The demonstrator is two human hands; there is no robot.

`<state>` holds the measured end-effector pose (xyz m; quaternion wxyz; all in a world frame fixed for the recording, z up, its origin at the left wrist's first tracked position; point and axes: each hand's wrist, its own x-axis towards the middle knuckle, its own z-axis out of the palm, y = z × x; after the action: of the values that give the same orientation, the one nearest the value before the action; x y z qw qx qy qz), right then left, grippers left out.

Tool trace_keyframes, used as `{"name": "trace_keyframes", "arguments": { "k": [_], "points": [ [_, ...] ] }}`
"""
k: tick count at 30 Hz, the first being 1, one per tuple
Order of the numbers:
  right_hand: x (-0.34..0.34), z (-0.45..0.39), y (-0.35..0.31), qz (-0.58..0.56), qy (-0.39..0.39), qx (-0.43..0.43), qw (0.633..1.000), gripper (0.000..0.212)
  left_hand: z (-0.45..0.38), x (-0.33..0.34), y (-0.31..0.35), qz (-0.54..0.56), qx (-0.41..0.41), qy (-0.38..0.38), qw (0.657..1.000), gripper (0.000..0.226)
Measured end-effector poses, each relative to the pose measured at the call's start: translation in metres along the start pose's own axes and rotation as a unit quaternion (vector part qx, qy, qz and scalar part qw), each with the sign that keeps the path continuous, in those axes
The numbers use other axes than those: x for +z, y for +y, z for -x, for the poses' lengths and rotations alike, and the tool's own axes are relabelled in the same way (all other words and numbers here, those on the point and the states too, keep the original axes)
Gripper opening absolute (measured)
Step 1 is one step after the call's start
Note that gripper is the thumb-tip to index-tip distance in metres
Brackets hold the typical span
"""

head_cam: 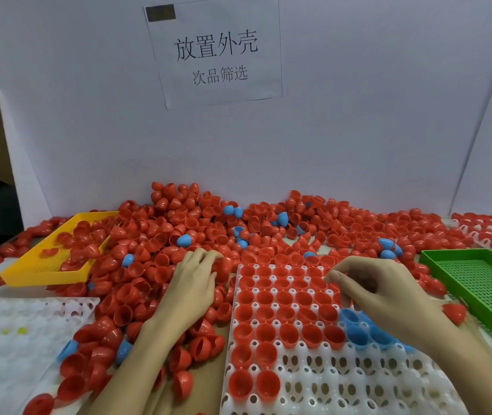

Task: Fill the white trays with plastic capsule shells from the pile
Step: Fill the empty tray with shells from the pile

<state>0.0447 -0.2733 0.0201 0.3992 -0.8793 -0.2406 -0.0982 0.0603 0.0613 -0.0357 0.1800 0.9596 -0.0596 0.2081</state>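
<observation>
Trays among capsule shells
White tray [343,381] holds red and blue shells in its far rows; yellow tray [44,272] holds red ones. Left hand [192,290] lies flat on the pile [208,226], fingers relaxed; right hand [385,290] hovers curled, contents unclear.

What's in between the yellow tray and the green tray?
In the head view, between the yellow tray and green tray lie the capsule pile, both hands, and the part-filled white tray.

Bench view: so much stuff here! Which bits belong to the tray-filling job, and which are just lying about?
In the job:
white tray
pile of red shells
left hand
right hand

Lying about:
yellow basket
green basket
paper sign
</observation>
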Motion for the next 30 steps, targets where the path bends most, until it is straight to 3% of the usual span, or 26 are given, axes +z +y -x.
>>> {"name": "trace_keyframes", "arguments": {
  "k": [3,7,12,15,20,24,27,30],
  "points": [
    [0.001,0.000,0.001,0.003,0.000,0.002,1.000,0.014,0.001,-0.005,-0.003,0.023,-0.012,0.043,0.999,0.027],
    [0.001,0.001,0.001,0.002,-0.001,-0.001,1.000,0.013,0.004,-0.013,0.001,0.057,-0.025,0.103,0.993,0.032],
    [0.000,0.001,0.001,0.006,0.004,-0.002,1.000,0.013,0.004,-0.041,-0.004,-0.053,-0.025,0.215,0.975,0.034],
    [0.000,0.002,-0.001,0.004,0.003,-0.003,1.000,0.013,0.009,-0.053,-0.006,0.002,-0.047,0.253,0.966,0.032],
    [0.001,0.003,-0.011,-0.075,-0.002,-0.011,0.997,0.011,0.020,-0.051,0.054,0.256,0.068,0.167,0.950,0.030],
    [0.002,0.006,-0.030,-0.203,-0.076,-0.047,0.975,0.036,0.032,-0.036,0.098,0.347,0.131,0.077,0.926,0.032],
    [0.010,0.008,-0.037,-0.190,-0.065,-0.077,0.977,0.030,0.041,-0.031,0.109,0.420,0.099,0.007,0.902,0.033],
    [0.018,0.009,-0.039,-0.215,-0.014,-0.055,0.975,0.009,0.045,-0.031,0.114,0.534,0.022,-0.055,0.843,0.046]
  ]
}}
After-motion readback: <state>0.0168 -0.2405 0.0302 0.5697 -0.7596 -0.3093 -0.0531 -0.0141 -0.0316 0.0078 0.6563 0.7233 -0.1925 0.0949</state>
